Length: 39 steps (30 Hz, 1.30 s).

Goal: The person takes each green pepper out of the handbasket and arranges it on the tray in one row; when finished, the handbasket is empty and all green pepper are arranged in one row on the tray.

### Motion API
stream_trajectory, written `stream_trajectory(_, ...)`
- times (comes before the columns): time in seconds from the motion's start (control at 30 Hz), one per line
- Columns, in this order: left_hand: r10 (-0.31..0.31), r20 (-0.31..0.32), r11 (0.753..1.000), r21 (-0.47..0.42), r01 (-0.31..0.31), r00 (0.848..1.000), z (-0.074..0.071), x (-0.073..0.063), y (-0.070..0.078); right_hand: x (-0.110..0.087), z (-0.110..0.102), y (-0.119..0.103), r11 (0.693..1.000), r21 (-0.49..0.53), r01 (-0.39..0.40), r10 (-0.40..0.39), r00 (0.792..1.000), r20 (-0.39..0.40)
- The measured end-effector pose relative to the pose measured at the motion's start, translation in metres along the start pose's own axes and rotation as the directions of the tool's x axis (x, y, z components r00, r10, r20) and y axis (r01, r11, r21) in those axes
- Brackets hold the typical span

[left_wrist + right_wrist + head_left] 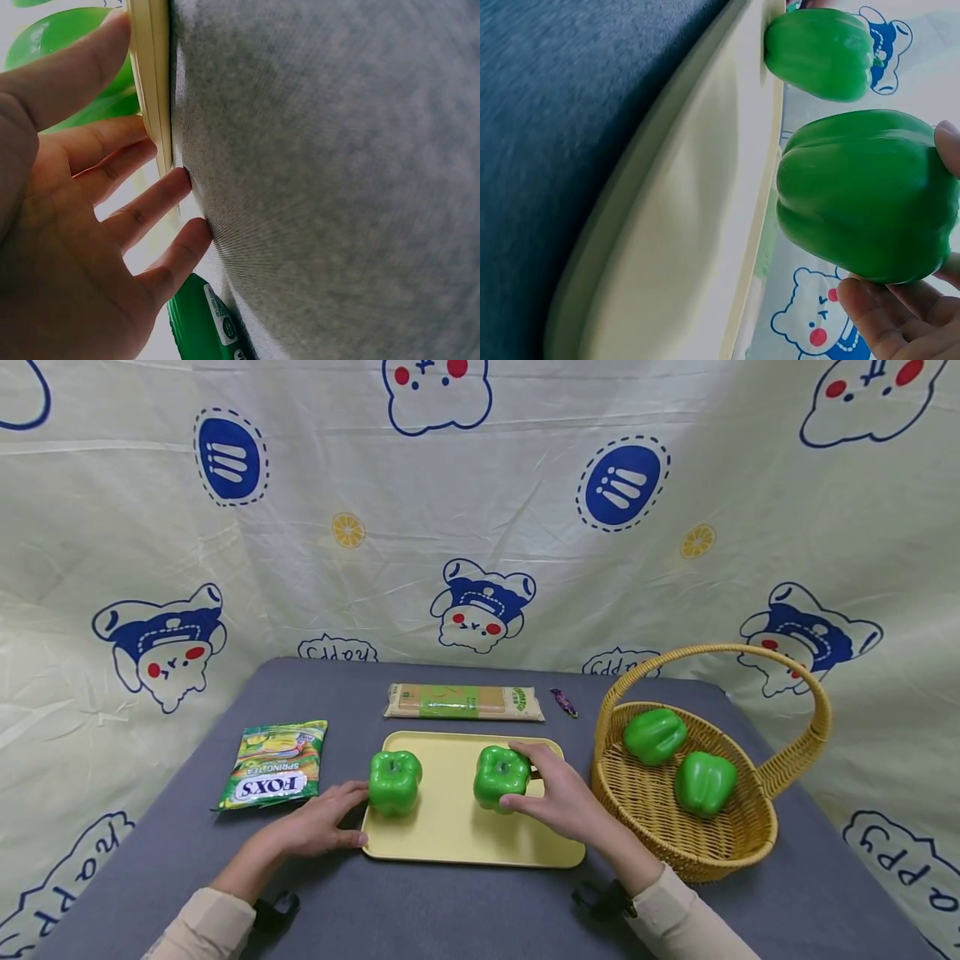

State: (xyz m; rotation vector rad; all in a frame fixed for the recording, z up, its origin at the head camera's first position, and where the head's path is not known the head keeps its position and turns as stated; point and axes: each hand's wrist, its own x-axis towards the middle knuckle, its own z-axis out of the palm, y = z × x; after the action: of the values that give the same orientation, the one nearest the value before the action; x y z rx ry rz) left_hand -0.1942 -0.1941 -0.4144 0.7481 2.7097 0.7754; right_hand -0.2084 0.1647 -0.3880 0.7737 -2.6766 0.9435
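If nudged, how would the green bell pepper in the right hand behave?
The green bell pepper may slip, since its surface looks glossy. Its squarish, lobed sides suggest wobbling more than rolling. It's probably fairly stiff: no dent shows where the right hand grips it.

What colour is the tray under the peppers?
Pale yellow; the tray shows best in the head view.
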Motion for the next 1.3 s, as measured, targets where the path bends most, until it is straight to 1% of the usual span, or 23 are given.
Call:
stream_trajectory(0.1, 0.003, -0.001, 1.000, 0.001, -0.003, 1.000, 0.000, 0.000, 0.000, 0.003, 0.005, -0.002, 1.000, 0.019, -0.007, 0.007, 1.000, 0.017)
stream_trajectory(0.33, 0.010, -0.003, 1.000, 0.006, -0.010, 1.000, 0.000, 0.000, 0.000, 0.009, 0.015, -0.006, 0.999, 0.047, 0.011, -0.013, 0.999, 0.041)
stream_trajectory(0.5, 0.019, -0.013, 1.000, 0.015, -0.019, 1.000, 0.000, 0.000, 0.000, 0.014, 0.023, -0.006, 0.997, 0.046, 0.059, -0.060, 0.998, 0.034)
stream_trajectory(0.57, 0.020, -0.014, 1.000, 0.014, -0.020, 1.000, 0.000, 0.000, 0.000, 0.017, 0.026, -0.007, 0.997, 0.047, 0.066, -0.068, 0.997, 0.040)
stream_trajectory(0.63, 0.019, -0.011, 1.000, 0.014, -0.019, 1.000, 0.000, 0.000, 0.000, 0.018, 0.028, -0.009, 0.997, 0.049, 0.057, -0.060, 0.997, 0.053)
stream_trajectory(0.7, 0.016, -0.009, 1.000, 0.013, -0.016, 1.000, 0.000, 0.000, 0.000, 0.020, 0.029, -0.011, 0.998, 0.054, 0.029, -0.033, 0.997, 0.077)
stream_trajectory(0.9, 0.003, -0.002, 1.000, 0.004, -0.003, 1.000, -0.001, 0.000, 0.000, 0.024, 0.034, -0.016, 0.999, 0.033, -0.008, 0.004, 0.993, 0.115)
stream_trajectory(1.03, 0.011, -0.003, 1.000, 0.008, -0.011, 1.000, 0.000, 0.000, -0.001, 0.026, 0.038, -0.017, 0.999, 0.028, -0.031, 0.027, 0.990, 0.135)
stream_trajectory(1.17, 0.024, -0.010, 1.000, 0.017, -0.023, 1.000, 0.000, 0.001, -0.002, 0.029, 0.042, -0.018, 0.999, 0.014, -0.033, 0.031, 0.989, 0.143)
stream_trajectory(1.3, 0.029, -0.011, 0.999, 0.016, -0.029, 1.000, 0.000, 0.001, -0.002, 0.033, 0.044, -0.019, 1.000, 0.010, -0.018, 0.016, 0.989, 0.149)
